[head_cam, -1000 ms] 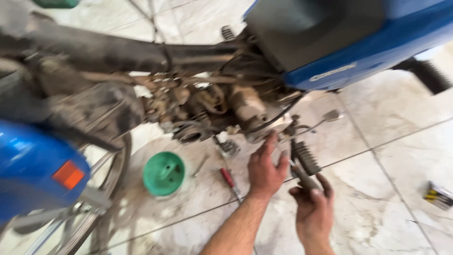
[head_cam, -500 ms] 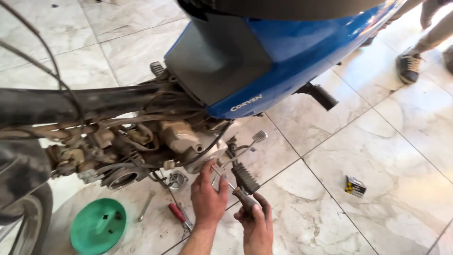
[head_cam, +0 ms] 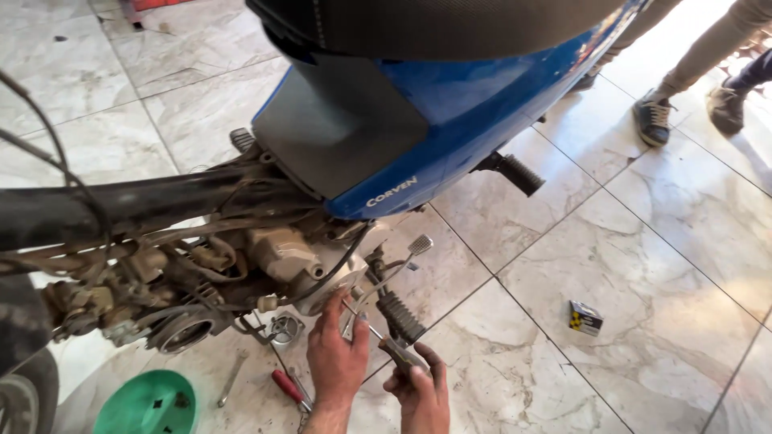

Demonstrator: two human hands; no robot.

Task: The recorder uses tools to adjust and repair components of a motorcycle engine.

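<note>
1. My left hand (head_cam: 336, 358) reaches up from the bottom edge, back toward me, fingers spread and stretched forward, fingertips pressing ahead.
2. My right hand (head_cam: 420, 391) sits just beside it, lower, fingers curled tight in a grip, knuckles up.
3. Both forearms are mostly out of view.

Screwdriver (head_cam: 384, 341): dark handle, slim metal shaft. Held in right hand (head_cam: 420, 390), angled up-left, tip at the grimy engine casing (head_cam: 342, 281), just beside left hand (head_cam: 336, 354).
</note>
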